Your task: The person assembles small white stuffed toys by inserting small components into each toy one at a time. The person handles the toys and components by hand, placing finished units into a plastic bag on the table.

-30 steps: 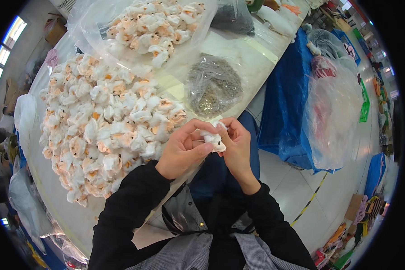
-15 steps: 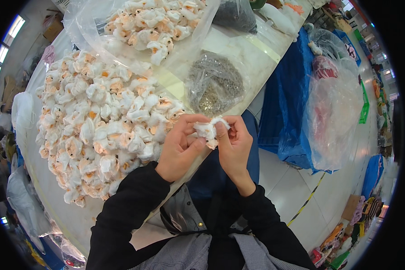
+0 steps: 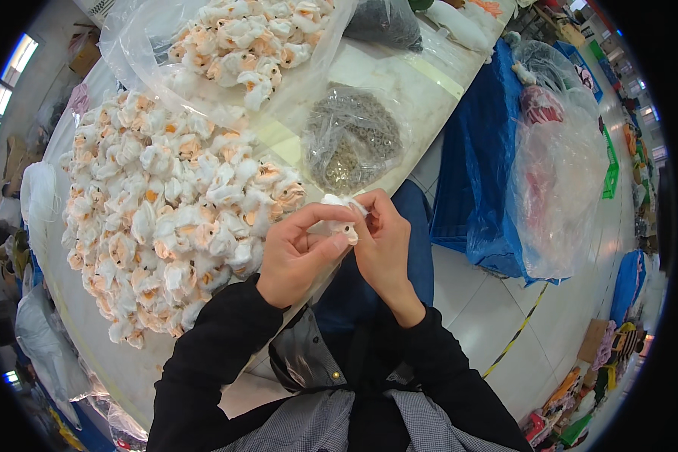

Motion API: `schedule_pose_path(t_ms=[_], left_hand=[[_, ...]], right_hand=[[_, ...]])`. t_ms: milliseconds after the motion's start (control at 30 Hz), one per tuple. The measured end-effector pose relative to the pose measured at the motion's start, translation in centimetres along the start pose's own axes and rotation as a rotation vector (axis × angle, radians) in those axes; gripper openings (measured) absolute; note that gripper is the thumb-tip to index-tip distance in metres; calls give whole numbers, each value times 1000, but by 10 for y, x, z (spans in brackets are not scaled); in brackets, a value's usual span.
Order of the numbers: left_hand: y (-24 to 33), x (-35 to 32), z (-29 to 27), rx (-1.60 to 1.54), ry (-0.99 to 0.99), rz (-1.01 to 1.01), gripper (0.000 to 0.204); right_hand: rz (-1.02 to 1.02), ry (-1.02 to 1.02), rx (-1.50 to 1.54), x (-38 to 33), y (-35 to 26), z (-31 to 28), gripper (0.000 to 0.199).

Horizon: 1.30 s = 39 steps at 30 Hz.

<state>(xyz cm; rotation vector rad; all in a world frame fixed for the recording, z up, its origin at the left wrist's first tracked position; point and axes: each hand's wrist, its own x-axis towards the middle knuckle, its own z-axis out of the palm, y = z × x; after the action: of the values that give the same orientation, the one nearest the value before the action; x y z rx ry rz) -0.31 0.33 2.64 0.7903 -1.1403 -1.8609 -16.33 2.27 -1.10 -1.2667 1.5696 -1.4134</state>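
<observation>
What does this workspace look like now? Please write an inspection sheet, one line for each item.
Surface: pale table, mostly covered.
Job's things: small white flower pinched between both hands; heap of white-and-peach flowers beside it.
Clutter: bag of flowers; bag of small dark parts; dark bag.
Grippers: left hand and right hand both closed on the flower.
Cables: nothing seen.
Surroundings: blue sheet; clear bags; tiled floor.

Two hands, left hand (image 3: 297, 252) and right hand (image 3: 384, 245), one small white flower (image 3: 344, 218) between. One loose flower pile (image 3: 166, 218) left. Two clear bags far: one of flowers (image 3: 241, 38), one of brown beads (image 3: 350, 143).
</observation>
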Motion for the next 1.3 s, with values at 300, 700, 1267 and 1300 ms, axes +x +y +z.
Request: schedule_pose_path(t_ms=[300, 700, 1267, 1300], left_hand=[[2, 3, 3, 780, 203, 321, 38], [7, 3, -3, 1022, 123, 398, 27], [3, 1, -1, 916, 140, 351, 13], [2, 1, -1, 892, 150, 330, 14]], right_hand=[[-551, -31, -326, -2, -31, -20, 17], [-340, -126, -201, -2, -34, -24, 6], [-164, -146, -89, -6, -23, -17, 9], [-150, -154, -92, -6, -23, -17, 9]])
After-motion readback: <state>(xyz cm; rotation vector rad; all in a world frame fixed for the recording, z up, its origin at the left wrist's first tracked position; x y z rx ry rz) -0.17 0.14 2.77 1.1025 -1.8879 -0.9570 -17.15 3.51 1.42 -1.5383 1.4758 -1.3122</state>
